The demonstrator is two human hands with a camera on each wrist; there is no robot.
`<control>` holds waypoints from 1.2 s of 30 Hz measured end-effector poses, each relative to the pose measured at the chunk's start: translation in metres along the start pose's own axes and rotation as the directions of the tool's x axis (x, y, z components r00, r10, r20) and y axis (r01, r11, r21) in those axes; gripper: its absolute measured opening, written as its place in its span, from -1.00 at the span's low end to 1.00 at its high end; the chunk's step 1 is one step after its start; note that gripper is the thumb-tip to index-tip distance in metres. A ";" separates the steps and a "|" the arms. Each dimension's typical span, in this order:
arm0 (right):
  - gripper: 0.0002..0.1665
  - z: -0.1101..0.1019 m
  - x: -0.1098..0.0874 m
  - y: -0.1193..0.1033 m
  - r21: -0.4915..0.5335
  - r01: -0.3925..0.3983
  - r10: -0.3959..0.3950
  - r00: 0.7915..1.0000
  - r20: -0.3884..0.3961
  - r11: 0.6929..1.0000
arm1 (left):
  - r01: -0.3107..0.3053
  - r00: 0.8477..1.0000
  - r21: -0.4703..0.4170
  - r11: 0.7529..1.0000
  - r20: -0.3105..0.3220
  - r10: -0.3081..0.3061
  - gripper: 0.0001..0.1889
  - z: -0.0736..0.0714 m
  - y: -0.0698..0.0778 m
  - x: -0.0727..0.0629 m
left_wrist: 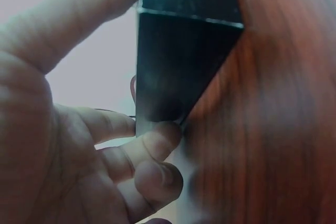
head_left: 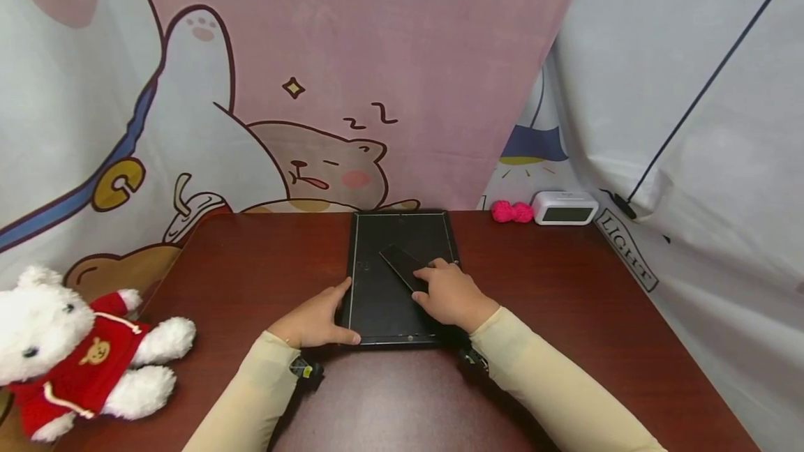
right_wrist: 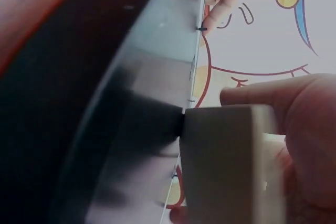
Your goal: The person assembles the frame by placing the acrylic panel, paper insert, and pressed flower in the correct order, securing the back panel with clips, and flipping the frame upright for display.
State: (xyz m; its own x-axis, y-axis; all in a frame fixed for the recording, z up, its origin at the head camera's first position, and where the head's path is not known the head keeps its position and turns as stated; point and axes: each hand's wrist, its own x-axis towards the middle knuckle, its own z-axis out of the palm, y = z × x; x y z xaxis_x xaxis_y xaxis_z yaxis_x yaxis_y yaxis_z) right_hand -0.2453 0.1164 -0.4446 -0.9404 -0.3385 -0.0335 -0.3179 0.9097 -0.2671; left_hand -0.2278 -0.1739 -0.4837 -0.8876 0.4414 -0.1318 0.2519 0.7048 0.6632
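Note:
A flat black box (head_left: 380,312) with a pale line inside its rim lies lengthwise on the table; its near corner and deep side show in the left wrist view. My left hand (head_left: 314,316) spans that near-left corner, thumb at the front edge and fingers spread along the left side, some loosely bent. Over the box's right half, my right hand (head_left: 455,298) grips a dark oblong block (head_left: 400,264) that lies slantwise over the top. In the right wrist view the block (right_wrist: 226,166) looks thick, one long edge right at the glossy surface. My palm hides its near end.
A white plush bear (head_left: 82,354) in a red hoodie sits at the left edge of the brown table (head_left: 270,250). Pink fuzzy balls (head_left: 511,212) and a white digital clock (head_left: 565,208) stand at the back right. Patterned cloth (head_left: 440,89) hangs behind, with a black cord (head_left: 710,89) at right.

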 end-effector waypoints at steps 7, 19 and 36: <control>-0.51 0.003 -0.011 0.011 -0.036 0.097 -0.098 0.995 -0.021 0.995 | 0.006 1.000 0.007 1.000 0.000 -0.006 0.28 0.000 -0.001 0.001; -0.39 0.006 -0.019 0.017 0.138 0.150 -0.156 0.987 0.034 0.979 | 0.002 1.000 -0.001 1.000 0.007 -0.002 0.29 0.000 -0.003 0.003; -0.18 0.013 -0.015 0.027 0.265 0.183 -0.213 0.973 0.090 0.947 | -0.014 1.000 -0.044 0.999 -0.001 0.014 0.29 0.002 -0.002 0.003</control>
State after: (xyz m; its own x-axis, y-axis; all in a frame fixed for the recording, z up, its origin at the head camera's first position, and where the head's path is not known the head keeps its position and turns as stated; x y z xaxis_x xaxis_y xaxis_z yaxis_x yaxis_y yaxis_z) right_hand -0.2384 0.1424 -0.4642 -0.8363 -0.5447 -0.0628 -0.4407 0.7358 -0.5141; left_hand -0.2303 -0.1731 -0.4872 -0.8843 0.4506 -0.1224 0.2469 0.6738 0.6964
